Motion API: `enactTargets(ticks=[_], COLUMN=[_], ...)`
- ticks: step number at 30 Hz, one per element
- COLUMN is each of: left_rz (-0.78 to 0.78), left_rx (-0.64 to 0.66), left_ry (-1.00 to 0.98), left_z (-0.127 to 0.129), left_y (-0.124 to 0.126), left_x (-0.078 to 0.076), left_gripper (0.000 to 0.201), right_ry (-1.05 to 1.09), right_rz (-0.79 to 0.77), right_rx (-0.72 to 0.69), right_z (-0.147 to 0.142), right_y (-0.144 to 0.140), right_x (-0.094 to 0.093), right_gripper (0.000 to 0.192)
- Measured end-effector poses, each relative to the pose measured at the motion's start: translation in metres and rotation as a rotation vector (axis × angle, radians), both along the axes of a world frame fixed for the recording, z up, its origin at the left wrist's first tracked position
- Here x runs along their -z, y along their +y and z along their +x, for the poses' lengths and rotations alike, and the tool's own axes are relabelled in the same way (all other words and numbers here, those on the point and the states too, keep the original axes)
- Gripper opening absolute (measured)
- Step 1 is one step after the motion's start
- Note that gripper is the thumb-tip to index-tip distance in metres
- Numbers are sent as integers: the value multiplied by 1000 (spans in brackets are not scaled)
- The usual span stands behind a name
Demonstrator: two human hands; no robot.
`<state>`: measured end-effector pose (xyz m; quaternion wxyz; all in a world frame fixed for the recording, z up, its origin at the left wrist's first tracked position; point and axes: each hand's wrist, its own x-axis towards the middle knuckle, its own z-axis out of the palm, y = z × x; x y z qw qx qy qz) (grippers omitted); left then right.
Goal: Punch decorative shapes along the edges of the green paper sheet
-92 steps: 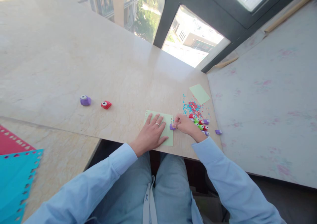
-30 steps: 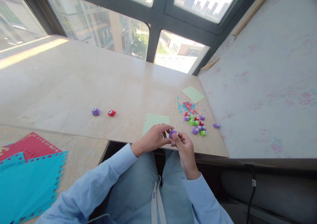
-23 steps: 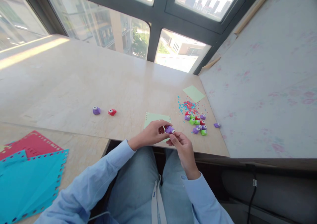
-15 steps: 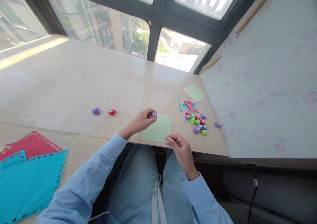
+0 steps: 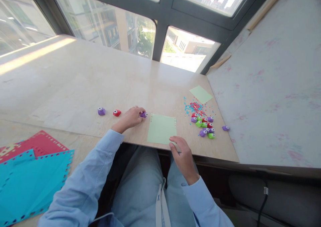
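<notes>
High-rise room, likely home or office: stone counter [image 5: 105, 76] beneath windows [image 5: 110, 23] overlooking city buildings.

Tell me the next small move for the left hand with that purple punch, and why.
Probably let go of the purple punch: the left hand has it down on the table, left of the green sheet and near the red punch.
</notes>
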<state>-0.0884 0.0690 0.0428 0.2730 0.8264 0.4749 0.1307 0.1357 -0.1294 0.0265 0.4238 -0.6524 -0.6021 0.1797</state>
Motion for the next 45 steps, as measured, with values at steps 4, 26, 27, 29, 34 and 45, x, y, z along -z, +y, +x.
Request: enactTargets(ticks=[4,26,27,29,34,45], left_rz=[11,-69,-76,-91,-96,-252], left_rx=[32,222,222,224,200,130], left_ry=[0,-194,-198,-203,-209,-384], left_z=[-5,5,6,6,2,0], left_y=[5,-2,-3,-5,-8,-6], left_x=[8,4,3,0,-1,14], left_gripper=[42,34,33,32,31,26], right_ry=[-73,-358,-341,-300,-208,-186], right_rz=[14,92,107,132,149,187], right_rx=[-31,-167,-162,-150,-81,44], right_z=[-4,-23,-22,-22,-23,-35], right_y=[4,5,5,5,5,13], right_x=[0,36,36,35,35,40], right_gripper=[22,29,26,23,27,30])
